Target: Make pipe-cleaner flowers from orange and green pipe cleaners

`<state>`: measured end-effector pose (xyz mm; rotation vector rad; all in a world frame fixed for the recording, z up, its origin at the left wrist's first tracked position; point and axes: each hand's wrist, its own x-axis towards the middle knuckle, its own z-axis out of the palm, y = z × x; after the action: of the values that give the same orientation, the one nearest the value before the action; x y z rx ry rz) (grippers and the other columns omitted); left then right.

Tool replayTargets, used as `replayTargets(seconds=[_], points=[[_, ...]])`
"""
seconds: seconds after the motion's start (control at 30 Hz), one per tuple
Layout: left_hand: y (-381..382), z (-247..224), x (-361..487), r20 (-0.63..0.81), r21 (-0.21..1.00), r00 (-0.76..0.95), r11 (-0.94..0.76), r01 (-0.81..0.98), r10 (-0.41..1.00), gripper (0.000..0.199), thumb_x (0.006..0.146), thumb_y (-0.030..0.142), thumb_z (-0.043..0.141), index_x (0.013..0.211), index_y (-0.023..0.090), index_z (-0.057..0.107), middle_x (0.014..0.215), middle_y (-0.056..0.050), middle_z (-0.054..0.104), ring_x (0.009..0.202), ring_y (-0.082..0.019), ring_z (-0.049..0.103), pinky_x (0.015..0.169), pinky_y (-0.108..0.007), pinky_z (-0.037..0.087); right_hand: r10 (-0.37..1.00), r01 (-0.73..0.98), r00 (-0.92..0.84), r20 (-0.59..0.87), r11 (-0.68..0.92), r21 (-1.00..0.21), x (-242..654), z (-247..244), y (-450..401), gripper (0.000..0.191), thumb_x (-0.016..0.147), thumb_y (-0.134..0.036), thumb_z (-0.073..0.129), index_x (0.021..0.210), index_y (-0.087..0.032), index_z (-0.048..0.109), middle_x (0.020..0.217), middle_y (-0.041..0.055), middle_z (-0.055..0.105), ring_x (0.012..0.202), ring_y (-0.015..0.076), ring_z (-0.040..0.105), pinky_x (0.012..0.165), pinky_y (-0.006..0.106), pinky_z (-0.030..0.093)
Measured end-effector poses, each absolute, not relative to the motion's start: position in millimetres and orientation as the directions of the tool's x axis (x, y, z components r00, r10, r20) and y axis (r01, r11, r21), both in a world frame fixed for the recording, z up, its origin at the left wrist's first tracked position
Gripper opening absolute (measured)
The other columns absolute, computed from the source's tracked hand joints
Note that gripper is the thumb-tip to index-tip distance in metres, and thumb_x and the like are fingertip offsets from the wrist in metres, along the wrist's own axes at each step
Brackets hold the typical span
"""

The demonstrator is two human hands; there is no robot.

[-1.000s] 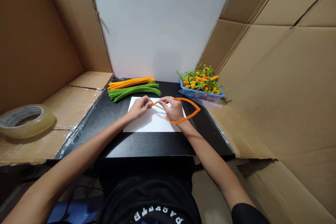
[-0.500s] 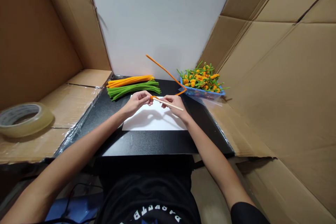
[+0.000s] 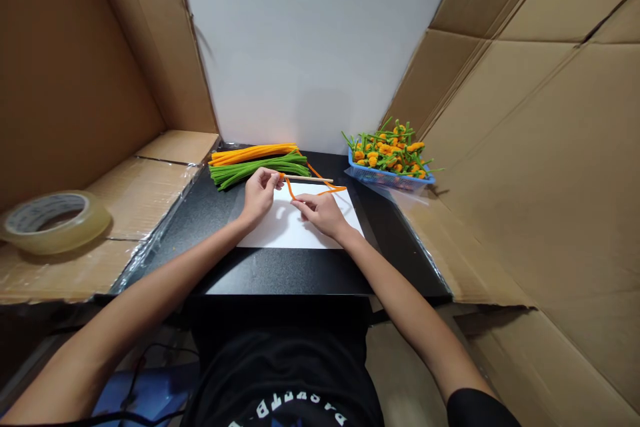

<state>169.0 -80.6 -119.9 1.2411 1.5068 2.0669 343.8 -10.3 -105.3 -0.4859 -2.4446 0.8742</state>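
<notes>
My left hand (image 3: 261, 195) pinches one end of a thin wooden stick (image 3: 313, 179), where an orange pipe cleaner (image 3: 289, 188) is wound round it. The stick points to the right, almost level. My right hand (image 3: 323, 212) is closed on the orange pipe cleaner a little below the stick. From there the strand runs on to the right, bends sharply and passes back behind the stick. Both hands are over a white sheet (image 3: 300, 237) on the black table.
Orange (image 3: 250, 154) and green (image 3: 260, 170) pipe cleaner bundles lie at the back left. A blue basket (image 3: 390, 177) of orange and green pieces stands at the back right. A tape roll (image 3: 55, 221) rests on cardboard at the left. Cardboard walls flank the table.
The stick has swung from slanting down toward my right hand to nearly level. My right hand has moved down and left along the strand, and the strand's raised end has dropped.
</notes>
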Motion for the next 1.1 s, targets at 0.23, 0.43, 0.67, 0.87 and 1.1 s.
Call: replayTargets(seconds=[0.23, 0.43, 0.67, 0.87, 1.1], points=[[-85.6, -123.4, 174.3, 0.529, 0.797, -0.484, -0.212, 0.565, 0.697, 0.012, 0.087, 0.029, 0.057, 0.081, 0.019, 0.062, 0.076, -0.002, 0.067, 0.069, -0.016, 0.062, 0.068, -0.029, 0.046, 0.394, 0.185, -0.832, 0.391, 0.861, -0.473, 345.5, -104.5, -13.5, 0.029, 0.098, -0.037, 0.053, 0.090, -0.020, 0.075, 0.064, 0.0011, 0.068, 0.059, 0.0137, 0.057, 0.064, 0.023, 0.035], [-88.5, -123.9, 178.1, 0.529, 0.720, -0.406, -0.141, 0.680, 0.745, 0.014, 0.088, 0.029, 0.057, 0.079, 0.019, 0.060, 0.072, -0.001, 0.066, 0.065, -0.015, 0.060, 0.065, -0.028, 0.043, 0.313, 0.143, -0.844, 0.436, 0.914, -0.380, 346.2, -105.8, -13.4, 0.030, 0.099, -0.037, 0.053, 0.086, -0.020, 0.074, 0.064, 0.0006, 0.067, 0.056, 0.0121, 0.053, 0.061, 0.024, 0.033], [-89.1, -121.0, 179.9, 0.480, 0.740, -0.379, -0.133, 0.659, 0.792, 0.014, 0.087, 0.029, 0.056, 0.077, 0.019, 0.059, 0.072, -0.001, 0.067, 0.065, -0.015, 0.060, 0.063, -0.027, 0.044, 0.285, 0.052, -0.726, 0.625, 0.930, -0.364, 345.2, -103.4, -8.4, 0.026, 0.099, -0.034, 0.055, 0.091, -0.019, 0.075, 0.084, 0.0054, 0.076, 0.075, 0.0173, 0.064, 0.076, 0.028, 0.043], [-87.9, -115.2, 172.3, 0.343, 0.875, -0.106, -0.277, 0.397, 0.933, 0.027, 0.085, 0.042, 0.065, 0.078, 0.016, 0.063, 0.068, -0.003, 0.065, 0.063, -0.014, 0.060, 0.063, -0.027, 0.047, 0.452, 0.057, -0.597, 0.662, 0.848, -0.527, 354.5, -88.7, 11.5, 0.029, 0.097, -0.039, 0.058, 0.083, -0.020, 0.075, 0.080, 0.0044, 0.075, 0.079, 0.0192, 0.063, 0.080, 0.032, 0.046], [-93.0, -100.1, 172.5, 0.261, 0.965, 0.003, -0.261, -0.024, 0.965, 0.037, 0.075, 0.047, 0.081, 0.075, 0.014, 0.064, 0.067, -0.004, 0.066, 0.063, -0.013, 0.060, 0.064, -0.027, 0.049, 0.577, 0.079, -0.697, 0.426, 0.652, -0.754, 356.5, -94.3, 22.0, 0.032, 0.091, -0.042, 0.059, 0.080, -0.017, 0.075, 0.066, 0.0016, 0.069, 0.063, 0.0146, 0.061, 0.060, 0.025, 0.040]])
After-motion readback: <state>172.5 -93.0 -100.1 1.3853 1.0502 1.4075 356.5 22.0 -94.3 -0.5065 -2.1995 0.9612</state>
